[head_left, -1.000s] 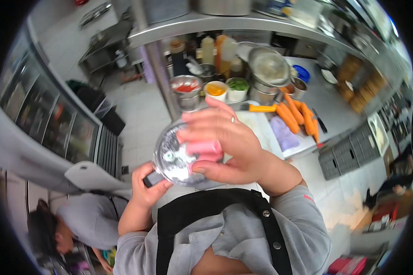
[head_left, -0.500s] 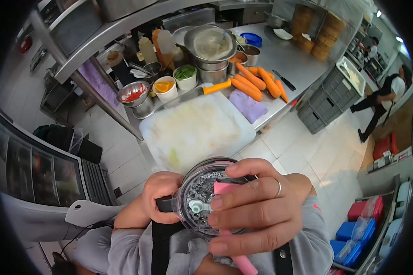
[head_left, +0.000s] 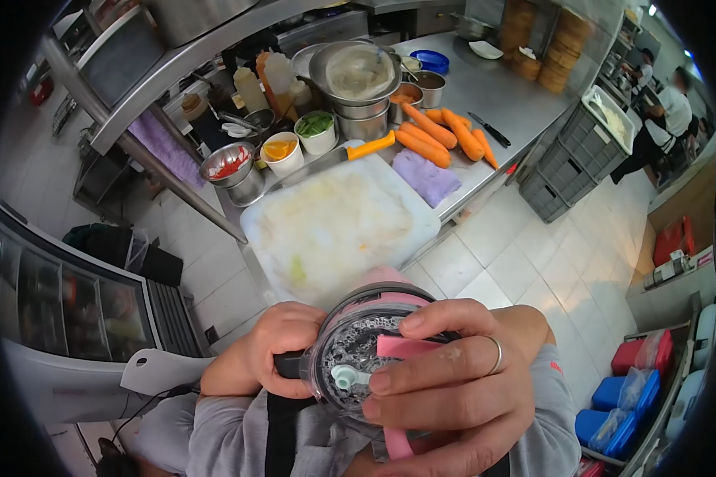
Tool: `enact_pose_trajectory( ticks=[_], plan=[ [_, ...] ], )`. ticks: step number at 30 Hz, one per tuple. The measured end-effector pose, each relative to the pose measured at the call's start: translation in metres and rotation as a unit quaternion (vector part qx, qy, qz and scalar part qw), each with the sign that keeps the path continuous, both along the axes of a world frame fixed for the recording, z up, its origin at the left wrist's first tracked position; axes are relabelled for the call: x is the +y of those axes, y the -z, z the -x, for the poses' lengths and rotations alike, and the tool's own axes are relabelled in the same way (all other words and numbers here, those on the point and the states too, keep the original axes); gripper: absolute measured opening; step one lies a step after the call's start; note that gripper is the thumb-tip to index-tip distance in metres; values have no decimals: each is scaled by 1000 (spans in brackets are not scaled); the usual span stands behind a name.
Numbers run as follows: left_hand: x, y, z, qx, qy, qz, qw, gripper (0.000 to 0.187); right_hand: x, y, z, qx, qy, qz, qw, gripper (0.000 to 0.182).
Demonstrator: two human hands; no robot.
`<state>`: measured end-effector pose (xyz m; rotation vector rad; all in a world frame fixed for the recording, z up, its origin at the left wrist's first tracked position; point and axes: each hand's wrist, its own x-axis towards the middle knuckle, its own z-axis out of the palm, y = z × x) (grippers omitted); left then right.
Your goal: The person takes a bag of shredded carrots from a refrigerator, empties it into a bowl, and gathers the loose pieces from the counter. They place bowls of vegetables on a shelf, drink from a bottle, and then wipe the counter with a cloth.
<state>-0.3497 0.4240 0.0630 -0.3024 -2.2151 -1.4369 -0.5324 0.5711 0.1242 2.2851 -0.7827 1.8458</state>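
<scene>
Close to my chest is a pink tumbler (head_left: 386, 276) with a clear lid (head_left: 344, 342), wet with droplets or bubbles. A pale mint spout piece (head_left: 344, 377) sits on the lid, beside a pink strip (head_left: 402, 347). The fingers of my left hand (head_left: 282, 346) are wrapped round the tumbler's dark side handle (head_left: 289, 364). My right hand (head_left: 465, 381), wearing a ring, lies over the right part of the lid with curved fingers gripping it. It hides much of the pink strip. Beyond the tumbler lies a stained white cutting board (head_left: 342, 215).
A yellow-handled knife (head_left: 370, 146) lies behind the board, near carrots (head_left: 424, 145) and a purple cloth (head_left: 426, 176). Tubs of cut vegetables (head_left: 282, 155) and sauce bottles (head_left: 250, 87) stand behind. A metal shelf post (head_left: 179, 191) rises left. Stacked grey crates (head_left: 569, 171) and people are at right.
The tumbler has tilted slightly, so more of its pink body shows at the far side. My right hand has shifted a little right and down. A person at right has changed position.
</scene>
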Motion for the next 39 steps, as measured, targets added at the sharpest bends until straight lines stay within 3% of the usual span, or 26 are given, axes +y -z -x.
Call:
enact_pose_trajectory(
  ticks=[6, 11, 17, 19, 24, 27, 30, 36, 39],
  plan=[
    [12, 0, 8, 12, -5, 2, 1000, 29, 4, 0, 8, -11, -12, 51, 999, 16],
    [21, 26, 14, 47, 12, -43, 998, 27, 22, -10, 16, -10, -8, -26, 1000, 18],
    [24, 30, 24, 44, 34, -44, 998, 27, 14, 1, 23, 1, 3, 79, 997, 17],
    [25, 26, 27, 31, 37, -46, 998, 27, 27, -5, 18, -48, 24, 8, 999, 18],
    [22, 15, 27, -5, 33, -42, 999, 29, 9, 10, 25, -3, 13, 129, 992, 23],
    [18, 11, 28, -11, 45, -23, 999, 30, 14, 8, 23, 4, 22, 105, 994, 27],
    [11, 17, 29, -26, 76, -15, 997, 31, 24, -2, 41, 98, 7, 61, 993, 28],
    [5, 15, 35, -80, 137, -52, 986, 32, 23, 12, 17, -3, 94, 138, 986, 29],
    [5, 12, 42, -74, 130, -10, 989, 32, 37, 6, 12, -22, 115, 90, 989, 28]
  ],
)
